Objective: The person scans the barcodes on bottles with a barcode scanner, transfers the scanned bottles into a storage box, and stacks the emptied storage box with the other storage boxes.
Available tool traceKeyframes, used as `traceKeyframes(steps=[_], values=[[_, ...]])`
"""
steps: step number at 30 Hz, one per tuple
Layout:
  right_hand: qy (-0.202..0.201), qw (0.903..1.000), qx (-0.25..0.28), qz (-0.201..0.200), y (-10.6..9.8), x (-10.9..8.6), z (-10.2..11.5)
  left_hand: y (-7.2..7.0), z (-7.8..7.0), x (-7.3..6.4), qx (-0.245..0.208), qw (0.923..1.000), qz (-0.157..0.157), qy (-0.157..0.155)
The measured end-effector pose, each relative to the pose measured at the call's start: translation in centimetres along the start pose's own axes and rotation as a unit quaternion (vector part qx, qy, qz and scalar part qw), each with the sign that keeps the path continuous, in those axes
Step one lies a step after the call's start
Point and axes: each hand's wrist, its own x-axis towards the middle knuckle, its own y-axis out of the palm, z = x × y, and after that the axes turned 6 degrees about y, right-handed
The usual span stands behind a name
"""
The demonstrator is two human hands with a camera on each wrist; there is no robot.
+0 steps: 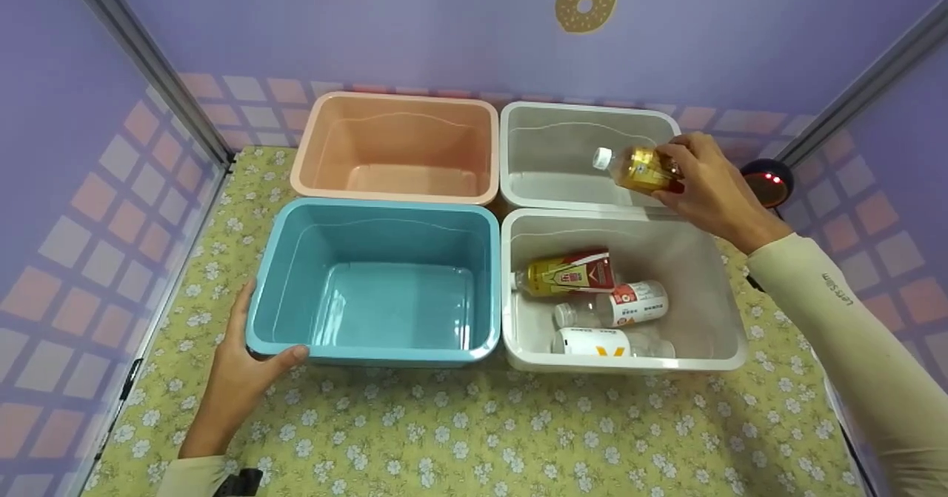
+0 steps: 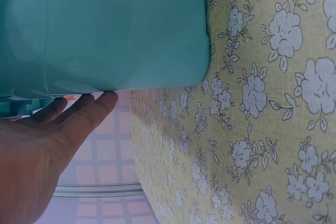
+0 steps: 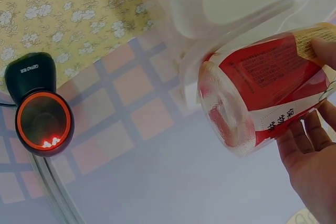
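My right hand (image 1: 707, 186) grips a clear plastic bottle (image 1: 644, 169) with a yellow and red label, its white cap pointing left. The bottle is held over the right end of the grey bin (image 1: 518, 112) at the back right. In the right wrist view, fingers and thumb close round the label of the bottle (image 3: 273, 87), and its clear base faces the camera. My left hand (image 1: 241, 364) rests at the near left corner of the blue bin (image 1: 385, 356). Its thumb lies at the front rim; its fairly straight fingers (image 2: 86, 114) touch the side wall.
A pale grey bin (image 1: 629, 364) at the front right holds three bottles, one with a yellow and red label (image 1: 570, 271). A peach bin (image 1: 400, 101) stands at the back left. Behind my right hand is a black round device (image 3: 44, 124) with an orange ring and red lights.
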Motion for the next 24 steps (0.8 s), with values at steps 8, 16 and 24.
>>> traceKeyframes(steps=[8,16,24], values=[[-0.004,1.0000,0.001,0.007,0.2,0.3,0.5,0.0,-0.1,0.0,-0.004,1.0000,0.000,0.004],[-0.012,0.9998,-0.003,0.015,0.7,0.8,0.8,0.0,0.0,0.0,-0.007,0.9999,-0.004,0.006],[-0.013,0.9997,-0.002,0.019,1.1,1.1,1.1,-0.1,0.0,-0.1,0.005,1.0000,0.001,-0.001]])
